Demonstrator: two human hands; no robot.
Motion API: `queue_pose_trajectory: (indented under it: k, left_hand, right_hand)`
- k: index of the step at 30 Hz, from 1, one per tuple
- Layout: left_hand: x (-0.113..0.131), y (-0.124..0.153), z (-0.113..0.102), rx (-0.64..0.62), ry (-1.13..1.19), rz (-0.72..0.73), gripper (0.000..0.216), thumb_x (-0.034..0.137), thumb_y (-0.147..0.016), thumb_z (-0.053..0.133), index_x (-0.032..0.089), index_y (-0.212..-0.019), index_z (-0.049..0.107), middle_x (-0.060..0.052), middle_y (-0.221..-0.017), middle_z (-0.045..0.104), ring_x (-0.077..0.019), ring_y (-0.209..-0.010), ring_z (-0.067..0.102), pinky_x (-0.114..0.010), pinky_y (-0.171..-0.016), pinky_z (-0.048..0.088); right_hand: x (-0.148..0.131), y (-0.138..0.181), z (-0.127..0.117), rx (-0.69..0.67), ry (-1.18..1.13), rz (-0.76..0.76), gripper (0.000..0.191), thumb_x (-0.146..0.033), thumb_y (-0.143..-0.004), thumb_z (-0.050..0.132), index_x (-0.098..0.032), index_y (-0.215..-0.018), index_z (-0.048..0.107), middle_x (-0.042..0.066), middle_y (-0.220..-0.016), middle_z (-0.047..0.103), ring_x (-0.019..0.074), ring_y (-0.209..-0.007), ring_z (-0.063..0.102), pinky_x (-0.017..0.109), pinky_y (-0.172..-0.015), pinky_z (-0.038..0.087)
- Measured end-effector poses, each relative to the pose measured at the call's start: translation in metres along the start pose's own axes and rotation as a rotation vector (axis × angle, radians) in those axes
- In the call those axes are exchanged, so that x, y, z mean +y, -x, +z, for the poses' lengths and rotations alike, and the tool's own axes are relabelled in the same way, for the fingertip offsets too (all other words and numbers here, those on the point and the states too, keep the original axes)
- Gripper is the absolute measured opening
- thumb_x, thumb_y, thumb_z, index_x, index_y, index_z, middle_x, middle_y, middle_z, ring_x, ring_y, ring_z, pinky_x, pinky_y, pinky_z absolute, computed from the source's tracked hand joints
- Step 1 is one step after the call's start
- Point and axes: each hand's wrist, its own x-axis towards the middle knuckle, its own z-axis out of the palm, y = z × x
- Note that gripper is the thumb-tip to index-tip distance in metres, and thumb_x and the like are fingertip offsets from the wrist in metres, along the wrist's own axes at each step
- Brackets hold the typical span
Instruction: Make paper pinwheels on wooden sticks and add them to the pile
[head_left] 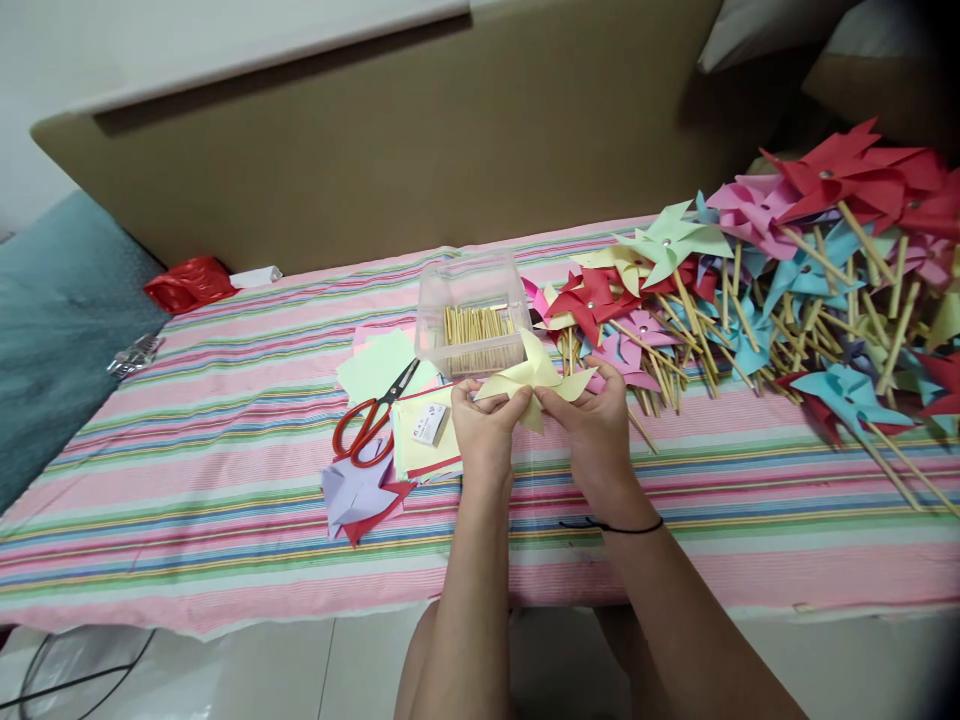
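Observation:
My left hand (484,420) and my right hand (596,420) both pinch a pale yellow paper pinwheel (534,377) over the striped cloth. Fingers of both hands are closed on its folded blades from either side. Just behind it stands a clear plastic box (471,310) with several wooden sticks inside. Left of my left hand lie red-handled scissors (371,420) on a stack of coloured paper squares (420,440), with a small white box (430,424) on the stack.
A big heap of finished pinwheels on sticks (787,290) fills the right side. A striped pink cloth (187,480) covers the surface. Purple and red folded papers (360,495) lie near the front. A red bag (187,283) sits far left by a brown board (420,150).

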Motion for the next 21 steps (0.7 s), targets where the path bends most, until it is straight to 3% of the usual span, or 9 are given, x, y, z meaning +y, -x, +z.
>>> queue_pose_trajectory:
  k: [9, 13, 16, 21]
  left_hand:
    - [0.024, -0.005, -0.028, -0.321, -0.282, -0.114, 0.069, 0.023, -0.056, 0.084, 0.022, -0.111, 0.042, 0.000, -0.074, 0.072, -0.0164, -0.066, 0.068, -0.026, -0.064, 0.049]
    - [0.020, -0.006, -0.032, -0.373, -0.346, -0.097, 0.065, 0.023, -0.059, 0.082, 0.023, -0.110, 0.041, 0.001, -0.075, 0.072, -0.0143, -0.064, 0.067, -0.024, -0.063, 0.049]
    - [0.014, -0.006, -0.030, -0.402, -0.388, -0.081, 0.060, 0.023, -0.063, 0.080, 0.024, -0.107, 0.039, 0.003, -0.068, 0.070, -0.0122, -0.055, 0.063, -0.022, -0.057, 0.047]
    - [0.014, -0.007, -0.029, -0.353, -0.430, -0.070, 0.057, 0.022, -0.061, 0.079, 0.024, -0.101, 0.038, 0.007, -0.060, 0.066, -0.0081, -0.043, 0.054, -0.018, -0.049, 0.041]
  right_hand:
    - [-0.019, -0.017, -0.028, -0.177, 0.205, 0.229, 0.080, -0.026, -0.045, 0.088, -0.023, -0.113, 0.044, -0.002, -0.077, 0.070, 0.0199, -0.066, 0.069, 0.034, -0.060, 0.058]
    - [-0.023, -0.017, -0.032, -0.283, 0.300, 0.298, 0.077, -0.026, -0.047, 0.087, -0.025, -0.110, 0.044, -0.003, -0.073, 0.069, 0.0209, -0.062, 0.068, 0.033, -0.054, 0.055]
    - [-0.023, -0.015, -0.031, -0.332, 0.309, 0.273, 0.074, -0.026, -0.049, 0.086, -0.026, -0.110, 0.044, -0.001, -0.082, 0.071, 0.0222, -0.066, 0.069, 0.034, -0.055, 0.055]
    - [-0.020, -0.014, -0.031, -0.340, 0.317, 0.282, 0.078, -0.028, -0.050, 0.086, -0.026, -0.114, 0.042, -0.001, -0.079, 0.071, 0.0239, -0.068, 0.070, 0.034, -0.058, 0.055]
